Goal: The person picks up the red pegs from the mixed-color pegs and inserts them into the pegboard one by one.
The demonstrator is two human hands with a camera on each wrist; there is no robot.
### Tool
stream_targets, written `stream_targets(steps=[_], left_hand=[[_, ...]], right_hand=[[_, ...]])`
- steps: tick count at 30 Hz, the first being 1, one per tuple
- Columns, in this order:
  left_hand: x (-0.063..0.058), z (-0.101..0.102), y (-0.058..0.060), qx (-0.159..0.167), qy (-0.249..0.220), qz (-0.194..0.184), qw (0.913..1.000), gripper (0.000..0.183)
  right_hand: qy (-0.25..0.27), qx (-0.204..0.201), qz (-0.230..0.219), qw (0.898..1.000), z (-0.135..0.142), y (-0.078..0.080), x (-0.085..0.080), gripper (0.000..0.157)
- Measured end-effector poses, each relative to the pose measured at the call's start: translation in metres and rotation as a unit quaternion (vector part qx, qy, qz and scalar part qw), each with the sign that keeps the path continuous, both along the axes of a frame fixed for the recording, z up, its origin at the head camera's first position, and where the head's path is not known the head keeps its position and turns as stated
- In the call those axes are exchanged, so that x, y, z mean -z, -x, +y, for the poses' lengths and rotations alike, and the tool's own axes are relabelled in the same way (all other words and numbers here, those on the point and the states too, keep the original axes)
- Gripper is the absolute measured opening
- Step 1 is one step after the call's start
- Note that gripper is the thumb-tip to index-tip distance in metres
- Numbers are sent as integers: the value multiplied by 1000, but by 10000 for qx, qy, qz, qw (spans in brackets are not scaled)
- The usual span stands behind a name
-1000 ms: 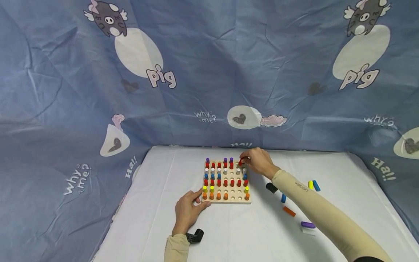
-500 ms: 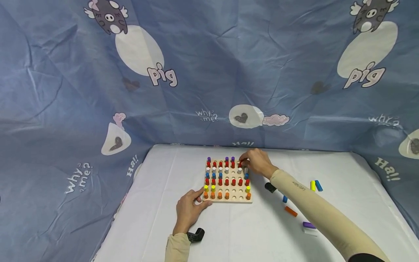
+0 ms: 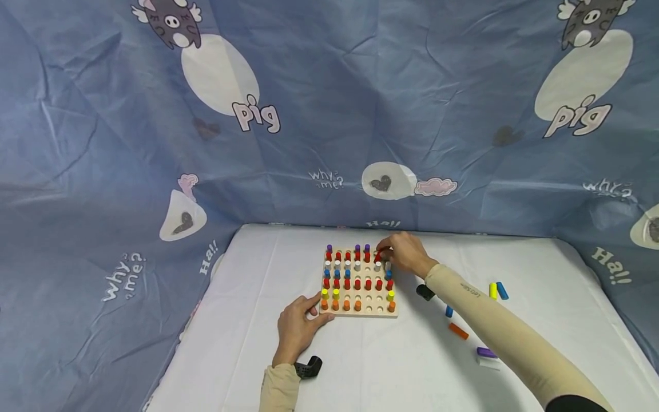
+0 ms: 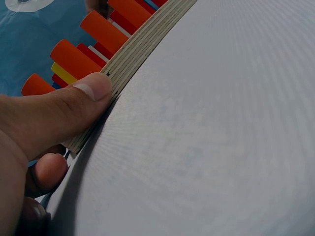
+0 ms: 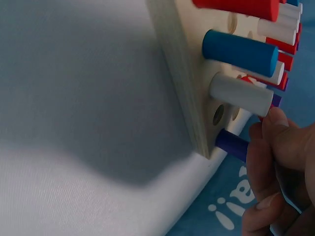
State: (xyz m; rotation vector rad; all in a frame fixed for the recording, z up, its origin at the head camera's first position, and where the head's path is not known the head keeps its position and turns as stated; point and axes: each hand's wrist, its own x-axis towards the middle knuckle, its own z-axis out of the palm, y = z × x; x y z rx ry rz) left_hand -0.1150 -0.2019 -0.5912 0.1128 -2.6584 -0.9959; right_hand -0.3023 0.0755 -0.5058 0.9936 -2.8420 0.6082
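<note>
A wooden pegboard (image 3: 369, 314) stands on the white cloth, with rows of orange, yellow, red, blue, white and purple pegs. My left hand (image 3: 296, 329) grips its near left corner, the thumb on the front edge in the left wrist view, beside the orange pegs (image 4: 76, 56). Over the far right of the board, my right hand (image 3: 407, 253) pinches a red peg (image 3: 378, 257) at the second row from the back. In the right wrist view the fingers mostly hide that peg; a white peg (image 5: 241, 93) and a purple peg (image 5: 231, 143) stand close by.
Loose pegs lie right of the board: yellow (image 3: 493, 290), blue (image 3: 502, 290), another blue (image 3: 449, 311), orange (image 3: 458, 331), purple (image 3: 486, 352) and white (image 3: 488, 363). The right forearm (image 3: 494, 320) passes over that side. A blue printed cloth (image 3: 309, 114) hangs behind.
The head view shifts slightly. The red peg in my right hand went from tilted to more upright, and leans again now. My left hand keeps its grip on the board.
</note>
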Motion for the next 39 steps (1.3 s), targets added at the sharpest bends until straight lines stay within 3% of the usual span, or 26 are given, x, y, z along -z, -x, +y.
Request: stream_targets(steps=[7, 13, 21, 33, 39], left_hand=[[1, 0, 1, -2, 36, 194, 9998, 64], [-1, 0, -1, -53, -3, 34, 10000, 65], [-1, 1, 0, 26, 54, 10, 10000, 65], [0, -1, -2, 8, 116, 63, 9999, 65], [-2, 0, -1, -15, 64, -16, 10000, 65]], right_hand=[[-139, -15, 156, 9998, 0, 2, 3, 14], [-419, -344, 492, 9973, -8, 0, 3, 15], [-493, -76, 373, 9981, -11, -1, -1, 16], [-516, -252, 483, 9972, -13, -4, 3, 10], [-577, -319, 469, 9967, -11, -3, 2, 17]])
